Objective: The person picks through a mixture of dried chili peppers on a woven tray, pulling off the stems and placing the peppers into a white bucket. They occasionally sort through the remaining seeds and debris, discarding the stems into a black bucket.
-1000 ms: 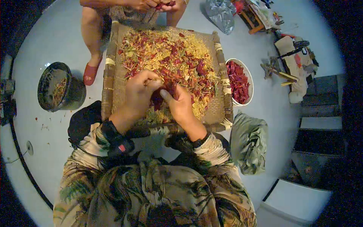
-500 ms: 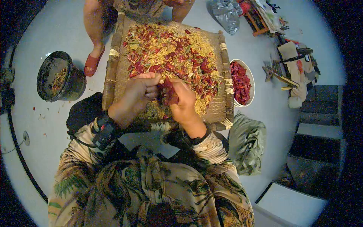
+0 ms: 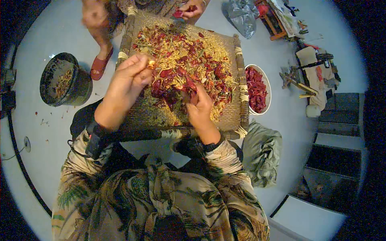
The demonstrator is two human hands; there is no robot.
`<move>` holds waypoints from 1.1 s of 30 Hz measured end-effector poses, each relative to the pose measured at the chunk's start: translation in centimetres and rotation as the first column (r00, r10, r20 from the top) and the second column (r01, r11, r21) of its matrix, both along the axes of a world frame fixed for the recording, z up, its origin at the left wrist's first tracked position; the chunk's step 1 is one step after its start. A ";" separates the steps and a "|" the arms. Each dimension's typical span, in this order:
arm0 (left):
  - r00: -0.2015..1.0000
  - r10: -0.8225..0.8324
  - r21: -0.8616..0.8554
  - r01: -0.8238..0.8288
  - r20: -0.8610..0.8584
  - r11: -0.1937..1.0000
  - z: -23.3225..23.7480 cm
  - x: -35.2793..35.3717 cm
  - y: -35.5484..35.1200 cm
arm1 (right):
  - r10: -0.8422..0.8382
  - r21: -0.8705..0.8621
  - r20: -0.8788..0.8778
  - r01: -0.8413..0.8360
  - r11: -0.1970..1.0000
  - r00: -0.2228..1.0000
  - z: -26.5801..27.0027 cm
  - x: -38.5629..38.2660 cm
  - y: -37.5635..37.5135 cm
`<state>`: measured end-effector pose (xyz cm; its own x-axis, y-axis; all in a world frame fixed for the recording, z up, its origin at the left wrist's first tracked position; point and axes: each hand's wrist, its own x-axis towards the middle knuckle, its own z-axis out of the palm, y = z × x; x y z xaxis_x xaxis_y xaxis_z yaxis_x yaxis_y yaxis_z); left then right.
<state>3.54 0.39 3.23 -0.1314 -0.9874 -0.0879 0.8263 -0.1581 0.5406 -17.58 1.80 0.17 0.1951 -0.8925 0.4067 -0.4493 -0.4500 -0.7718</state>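
Note:
Over the left part of a woven tray (image 3: 140, 116), my left hand (image 3: 126, 84) is closed, pinching a small yellowish piece (image 3: 151, 63) that looks like a chili's seed core. My right hand (image 3: 200, 107), lower and to the right, is closed on a dried red chili (image 3: 190, 87), its shiny dark red skin showing above the thumb. Between and beyond my hands lie yellow seeds (image 3: 213, 42), torn red chilies (image 3: 167, 73) and dry stems, spread across the tray. My right palm's contents are partly hidden.
Right of the tray stands a white bucket (image 3: 268, 96) of red chili pieces. A black bucket (image 3: 80, 90) with stems is at left. Across the tray sits another person, whose hand (image 3: 191, 9) holds something red. A grey-green sack (image 3: 263, 156) and grey plastic bag (image 3: 241, 18) lie on the floor.
My hands, together before, are now apart: the left has moved up and left with the yellowish piece, while the right stays low with the chili. The other person's hand has come into clearer view.

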 end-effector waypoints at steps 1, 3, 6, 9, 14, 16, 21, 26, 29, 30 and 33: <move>0.999 0.033 0.004 -0.033 -0.005 0.999 0.5 0.5 0.1 | 0.000 0.093 0.036 -0.003 0.996 0.999 -0.3 -0.1 0.0; 0.997 0.071 0.015 -0.070 -0.035 0.997 0.6 1.9 0.4 | 0.007 0.273 0.119 -0.040 0.961 0.993 -1.4 -0.3 -0.3; 0.991 0.076 0.040 -0.072 -0.113 0.997 -0.5 5.0 0.1 | 0.014 0.337 0.320 -0.127 0.933 0.947 -1.4 -0.1 -0.7; 0.992 0.075 0.033 -0.072 -0.102 0.997 -1.1 7.9 0.1 | -0.057 0.352 0.151 0.000 0.936 0.987 -2.7 -0.8 -1.1; 0.886 0.183 -0.010 -0.197 0.426 0.980 -1.3 15.0 1.3 | -0.065 0.391 0.186 -0.013 0.921 0.980 -3.4 -1.3 -1.2; 0.740 0.288 0.040 -0.391 0.608 0.920 -6.7 22.5 0.2 | -0.050 0.316 0.168 -0.006 0.949 0.985 -3.8 -1.2 -1.5; 0.407 0.344 -0.034 -0.603 0.846 0.797 -10.9 32.3 1.8 | -0.069 0.346 0.135 0.018 0.938 0.988 -4.1 -1.6 -1.7; -0.200 -0.023 -0.100 -0.580 0.979 0.809 -15.1 37.7 2.7 | -0.106 0.428 0.282 -0.027 0.903 0.954 -3.6 -1.9 -2.4; -0.299 0.193 -0.309 -0.417 0.935 0.855 -12.7 32.9 2.1 | -0.129 0.499 0.393 -0.094 0.862 0.910 -3.7 -2.6 -3.0; -0.148 0.256 -0.295 -0.424 0.955 0.856 -10.2 29.3 1.7 | -0.132 0.482 0.368 -0.067 0.874 0.920 -3.8 -2.9 -3.1; -0.031 0.378 -0.371 -0.274 0.925 0.887 -5.4 22.0 0.2 | -0.088 0.385 0.403 -0.081 0.919 0.911 -1.8 -2.8 -2.7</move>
